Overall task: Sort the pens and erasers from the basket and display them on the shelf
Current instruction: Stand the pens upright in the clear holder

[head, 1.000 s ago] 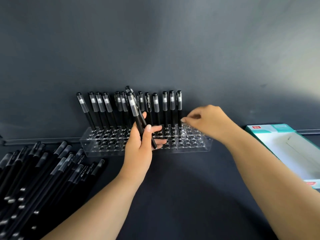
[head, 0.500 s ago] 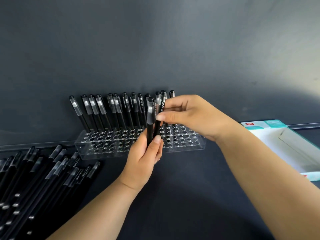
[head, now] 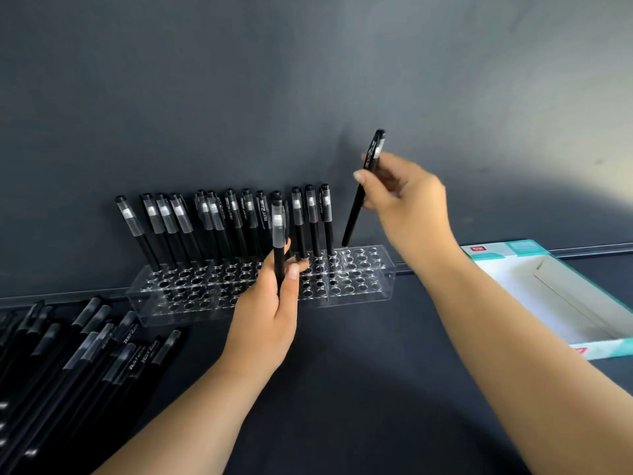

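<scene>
A clear acrylic pen rack [head: 356,293] with many round holes stands on the dark shelf against the wall. Several black capped pens [head: 236,221] stand in its back row. My right hand [head: 407,204] pinches one black pen [head: 356,207] tilted, its lower tip just above a back-row hole to the right of the standing pens. My left hand [head: 270,313] grips another black pen [head: 279,248] upright in front of the rack's middle.
Several loose black pens [head: 85,358] lie in a pile at the lower left. An open white and teal cardboard box [head: 561,293] sits at the right. A thin rail [head: 589,250] runs along the wall behind the rack.
My right hand took one pen out of my left hand's grip and carried it up and right to the rack's back row. My left hand kept the other pen.
</scene>
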Available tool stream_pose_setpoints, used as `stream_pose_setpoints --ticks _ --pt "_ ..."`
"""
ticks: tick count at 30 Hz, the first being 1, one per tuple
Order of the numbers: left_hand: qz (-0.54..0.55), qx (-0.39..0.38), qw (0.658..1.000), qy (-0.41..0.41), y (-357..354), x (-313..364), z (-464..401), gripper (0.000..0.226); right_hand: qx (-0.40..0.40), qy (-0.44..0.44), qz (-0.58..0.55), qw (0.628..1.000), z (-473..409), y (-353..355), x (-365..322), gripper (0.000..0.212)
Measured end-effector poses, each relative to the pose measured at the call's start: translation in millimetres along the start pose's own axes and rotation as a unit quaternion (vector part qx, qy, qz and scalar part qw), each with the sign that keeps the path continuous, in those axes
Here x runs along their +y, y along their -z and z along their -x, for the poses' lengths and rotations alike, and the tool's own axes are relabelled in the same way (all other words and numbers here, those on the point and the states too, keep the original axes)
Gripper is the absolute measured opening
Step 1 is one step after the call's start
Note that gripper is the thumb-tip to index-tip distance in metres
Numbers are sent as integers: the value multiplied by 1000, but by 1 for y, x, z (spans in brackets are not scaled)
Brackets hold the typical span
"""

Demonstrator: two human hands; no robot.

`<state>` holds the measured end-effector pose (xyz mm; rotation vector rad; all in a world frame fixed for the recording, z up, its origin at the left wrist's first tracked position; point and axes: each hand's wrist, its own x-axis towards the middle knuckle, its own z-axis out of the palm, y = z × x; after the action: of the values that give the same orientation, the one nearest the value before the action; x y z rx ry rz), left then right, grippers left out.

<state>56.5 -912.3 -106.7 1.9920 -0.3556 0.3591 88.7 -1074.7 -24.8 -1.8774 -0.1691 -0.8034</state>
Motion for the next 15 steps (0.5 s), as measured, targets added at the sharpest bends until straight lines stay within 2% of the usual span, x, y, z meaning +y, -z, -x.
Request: stream_pose_setpoints --ticks 4,8,10,11,14,15 --pt "-18 4 1000 5 -3 -2 -3 40 -33 -8 50 998 1 -5 11 19" --pt "-18 8 1000 11 -4 -3 -1 49 -112 -26 118 986 4 -10 20 22" --pt "-21 6 1000 16 -3 -1 -1 49 -144 -34 164 975 9 -13 24 33" --pt "-23 5 1000 19 -2 0 -1 48 -147 -36 169 974 10 -14 26 33" --pt "-26 6 999 22 -2 2 -1 44 -122 -64 129 982 9 -14 30 12" --pt "-25 7 999 23 -2 2 -1 43 -112 -78 112 984 8 -14 31 17"
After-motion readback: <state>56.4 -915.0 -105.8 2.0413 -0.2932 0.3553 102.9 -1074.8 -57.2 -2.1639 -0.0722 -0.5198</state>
